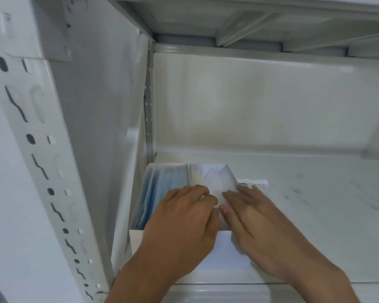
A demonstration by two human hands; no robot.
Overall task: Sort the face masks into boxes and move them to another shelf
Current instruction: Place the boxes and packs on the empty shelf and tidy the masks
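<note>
Low in the frame, both hands, left hand (184, 217) and right hand (258, 224), lay flat and ungripping on the box (224, 243) flap, seemingly pressing it shut over the masks (155, 193) on the shelf (315, 193).

White metal shelf (315, 193) bearing an open box (138, 237) of masks.

Shelf (315, 204) lies bare right of the box (177, 239); upright (42, 149) (slotted) blocks left.

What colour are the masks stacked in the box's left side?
Light blue masks, seen in the head view.
</note>
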